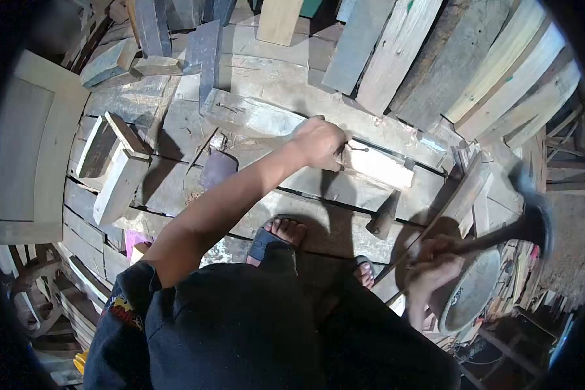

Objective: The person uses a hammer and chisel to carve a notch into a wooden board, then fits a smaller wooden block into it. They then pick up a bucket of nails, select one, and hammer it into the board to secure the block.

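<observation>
My left hand (318, 142) is closed over the middle of a long pale wooden block (266, 118) lying on the floor planks. Beside my thumb, a dark nail (357, 149) shows on the block's brightly lit right end. Out to the right, my right hand (432, 263) is smeared by motion, its fingers wrapped round the handle of a hammer (530, 227). The hammer's dark head is blurred and points away from the block. Just below the block's right end lies a short dark wooden piece (385, 218), which looks like a handle.
Several boards (396, 58) lean along the far side. A small curved wooden assembly (120, 162) stands at left, near a pale panel (26, 149). An oval basin (471, 292) sits under my right hand. My sandalled feet (283, 237) are close to the block.
</observation>
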The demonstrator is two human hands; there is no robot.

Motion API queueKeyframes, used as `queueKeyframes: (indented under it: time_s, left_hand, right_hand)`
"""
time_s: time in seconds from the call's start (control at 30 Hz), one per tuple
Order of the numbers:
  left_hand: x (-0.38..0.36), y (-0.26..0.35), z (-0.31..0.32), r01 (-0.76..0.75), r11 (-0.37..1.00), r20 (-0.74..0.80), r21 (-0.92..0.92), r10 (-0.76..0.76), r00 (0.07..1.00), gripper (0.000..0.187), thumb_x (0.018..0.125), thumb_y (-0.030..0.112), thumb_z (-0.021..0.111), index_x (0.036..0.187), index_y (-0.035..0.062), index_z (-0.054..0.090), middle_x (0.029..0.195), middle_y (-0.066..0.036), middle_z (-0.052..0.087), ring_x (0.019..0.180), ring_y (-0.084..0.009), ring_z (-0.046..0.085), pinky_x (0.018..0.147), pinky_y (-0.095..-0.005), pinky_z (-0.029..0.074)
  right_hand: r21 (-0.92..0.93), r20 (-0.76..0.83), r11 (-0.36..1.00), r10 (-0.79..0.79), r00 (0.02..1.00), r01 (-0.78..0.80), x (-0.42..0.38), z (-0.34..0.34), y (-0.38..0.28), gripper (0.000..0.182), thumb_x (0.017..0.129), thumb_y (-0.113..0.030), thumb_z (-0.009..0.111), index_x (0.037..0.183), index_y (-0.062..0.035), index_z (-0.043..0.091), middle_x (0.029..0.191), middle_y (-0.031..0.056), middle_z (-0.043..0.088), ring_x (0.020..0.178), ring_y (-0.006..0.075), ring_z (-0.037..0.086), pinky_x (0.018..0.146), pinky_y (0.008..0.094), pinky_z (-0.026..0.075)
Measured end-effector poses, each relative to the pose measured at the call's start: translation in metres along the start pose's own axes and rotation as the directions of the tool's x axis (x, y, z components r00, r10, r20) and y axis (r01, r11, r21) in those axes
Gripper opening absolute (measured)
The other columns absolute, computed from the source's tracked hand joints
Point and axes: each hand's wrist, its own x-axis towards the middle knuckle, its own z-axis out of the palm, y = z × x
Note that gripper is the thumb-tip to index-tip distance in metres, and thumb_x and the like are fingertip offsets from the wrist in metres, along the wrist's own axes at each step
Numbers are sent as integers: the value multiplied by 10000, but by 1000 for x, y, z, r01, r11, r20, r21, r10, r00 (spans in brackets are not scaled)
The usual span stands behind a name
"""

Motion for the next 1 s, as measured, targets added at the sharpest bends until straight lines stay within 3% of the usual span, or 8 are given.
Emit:
queueKeyframes:
  time_s: [0.1, 0.13, 0.23, 0.43, 0.57, 0.73, 0.87, 1.0]
  left_hand:
    - [2, 1, 0, -1, 1000, 19, 15, 0, 1000, 614, 716, 518, 861, 1114, 64, 750, 902, -175, 766, 937, -385, 750, 854, -516, 561]
    - [0, 3, 1, -9, 999, -10, 30, 10, 1000, 604, 722, 515, 858, 1117, 72, 747, 903, -170, 769, 936, -371, 755, 863, -510, 553]
    - [-5, 2, 0, -7, 999, -57, 51, 10, 998, 585, 733, 507, 853, 1123, 85, 743, 908, -163, 776, 936, -345, 765, 883, -503, 538]
    - [-1, 5, -8, 35, 999, 51, -1, -35, 998, 563, 728, 469, 848, 1129, 85, 753, 951, -170, 779, 959, -374, 756, 879, -501, 568]
    - [-1, 5, -8, 21, 1000, 45, 5, -21, 999, 549, 717, 464, 839, 1103, 82, 755, 917, -174, 776, 944, -374, 756, 889, -498, 562]
    - [2, 5, -14, 51, 998, 52, 38, -53, 997, 539, 706, 477, 845, 1088, 104, 771, 922, -159, 785, 944, -362, 762, 900, -489, 559]
    - [1, 1, -9, 14, 999, 3, 35, -14, 1000, 556, 701, 478, 849, 1077, 76, 775, 905, -178, 776, 936, -380, 762, 850, -499, 578]
    - [0, 2, -6, 13, 1000, 19, -6, -12, 1000, 532, 692, 458, 848, 1040, 62, 776, 874, -189, 768, 903, -392, 760, 796, -504, 588]
  right_hand:
    - [-415, 299, 901, 7, 954, 123, -13, 31, 11, 412, 1159, -332, 521, 1088, 59, 627, 751, 199, 619, 653, 191, 612, 602, 397, 469]
    - [-470, 393, 865, 385, 835, -178, -10, 35, 1, 314, 1139, -233, 543, 1140, 67, 634, 743, 259, 584, 638, 214, 589, 635, 447, 485]
    - [-529, 350, 836, 369, 861, -143, 12, 13, -15, 324, 1145, -243, 538, 1067, 53, 644, 679, 188, 546, 635, 173, 473, 603, 414, 451]
    - [293, 109, 954, 38, 993, -69, 26, -31, -29, 457, 1155, -492, 511, 1123, -40, 569, 813, -10, 496, 655, 63, 441, 553, 222, 337]
    - [11, -37, 999, -34, 999, 35, -9, 7, 25, 427, 1159, -440, 519, 1102, -23, 591, 764, 65, 547, 623, 127, 511, 541, 295, 409]
    - [-561, 349, 819, 367, 862, -121, 0, 31, -10, 285, 1115, -221, 588, 1112, 46, 688, 720, 260, 658, 597, 238, 613, 619, 456, 507]
    - [-383, 192, 911, -81, 978, 151, 25, -9, -13, 417, 1135, -353, 571, 1011, 41, 631, 732, 93, 597, 553, 209, 541, 507, 388, 435]
    - [25, -59, 996, -88, 994, 90, 30, -20, -12, 519, 1141, -474, 506, 942, -9, 627, 717, 50, 611, 585, 153, 578, 493, 307, 409]
